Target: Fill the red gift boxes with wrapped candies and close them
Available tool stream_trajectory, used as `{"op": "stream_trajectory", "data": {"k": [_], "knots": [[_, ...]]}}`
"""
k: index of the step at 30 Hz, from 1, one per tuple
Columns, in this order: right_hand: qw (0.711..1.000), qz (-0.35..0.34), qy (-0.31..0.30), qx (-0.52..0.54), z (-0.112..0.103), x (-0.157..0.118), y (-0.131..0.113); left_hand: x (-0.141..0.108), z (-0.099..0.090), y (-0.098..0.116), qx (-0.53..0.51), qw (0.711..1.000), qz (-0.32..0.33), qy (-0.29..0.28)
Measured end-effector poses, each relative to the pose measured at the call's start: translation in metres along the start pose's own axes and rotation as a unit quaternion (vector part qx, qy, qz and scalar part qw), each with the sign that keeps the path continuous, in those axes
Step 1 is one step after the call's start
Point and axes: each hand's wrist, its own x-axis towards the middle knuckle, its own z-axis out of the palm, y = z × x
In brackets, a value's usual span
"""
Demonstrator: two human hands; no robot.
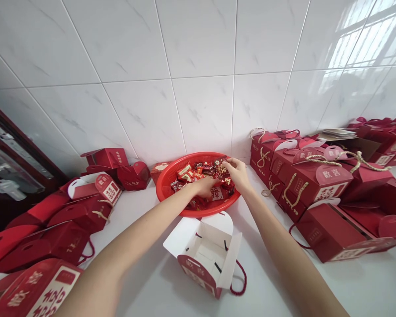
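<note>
A red plastic basket (171, 164) of wrapped candies (188, 174) stands against the tiled wall. My left hand (206, 186) reaches down among the candies, its fingers curled closed and partly hidden; what they grip I cannot make out. At the basket's right side, my right hand (236, 172) pinches a dark red candy packet (221, 170) between thumb and fingers. In front of the basket, between my forearms, sits an open gift box (198, 269), red outside and white inside. Its flaps are spread, and a dark red cord handle (240, 281) loops out on the right.
Red gift boxes (317, 171) with rope handles are stacked on the right, beside an open red box (336, 229). More red boxes (69, 237) line the left side of the white table (264, 281). A dark cabinet door with keys (9, 187) is at far left.
</note>
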Motion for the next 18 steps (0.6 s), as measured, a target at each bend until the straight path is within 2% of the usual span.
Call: {"op": "stream_trajectory", "data": {"k": [3,9,15,18], "knots": [[1.0,0.006,-0.001,0.011,0.0,0.001,0.001,-0.001,-0.004,-0.004,-0.011,0.999,-0.038,0.016],[1.0,0.011,0.0,0.023,0.0,0.001,0.0,-0.007,-0.015,-0.012,-0.017,0.99,-0.095,0.106],[0.998,0.021,-0.006,0.051,0.0,0.001,0.0,-0.011,-0.024,-0.02,0.009,0.947,-0.215,0.239],[0.999,0.016,-0.002,0.049,0.0,0.003,0.002,-0.01,-0.025,-0.019,0.023,0.945,-0.19,0.265]]}}
